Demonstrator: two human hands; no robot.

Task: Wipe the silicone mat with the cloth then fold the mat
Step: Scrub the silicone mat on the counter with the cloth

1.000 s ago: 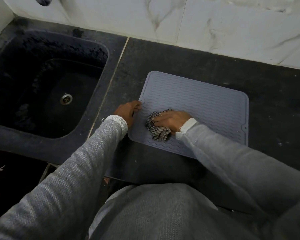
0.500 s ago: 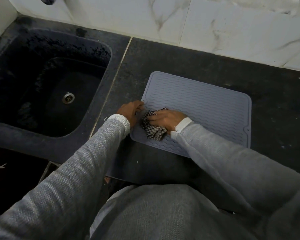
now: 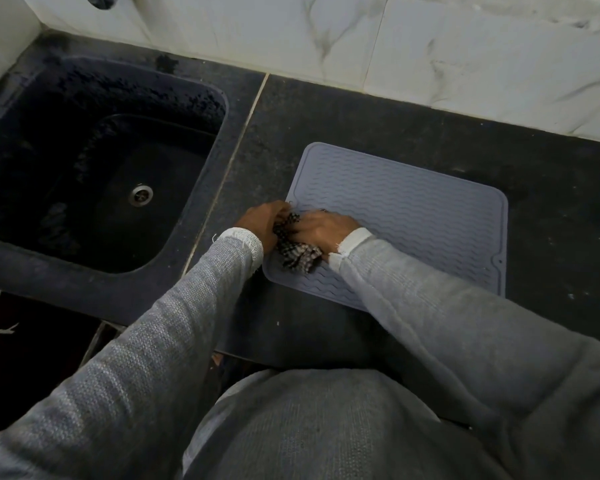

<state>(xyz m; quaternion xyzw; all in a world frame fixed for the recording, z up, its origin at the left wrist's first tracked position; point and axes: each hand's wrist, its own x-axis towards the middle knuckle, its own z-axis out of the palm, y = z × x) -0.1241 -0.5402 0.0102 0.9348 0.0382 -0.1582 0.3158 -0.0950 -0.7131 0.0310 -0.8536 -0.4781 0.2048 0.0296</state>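
Silicone mat [image 3: 413,216] lies flat on the dark countertop [image 3: 361,119], just right of the sink [image 3: 94,161], long side toward the wall. Checked cloth [image 3: 297,256] is bunched at the mat's near-left edge, pressed down under the right hand [image 3: 326,228], fingers curled over it. Left hand [image 3: 262,221] sits at the mat's left rim, touching the cloth; can't tell if it's pinching cloth or rim, or just pressing. Handling guess: mat is thin, light, floppy, ribbed top, probably grippy on stone, so it should bend without creasing but may spring back open after folding. Best hold for the fold: a short edge or two corners, lift and lay over. Cloth is soft and limp. Still wiping, mat unfolded. No brand, label or readable text visible.
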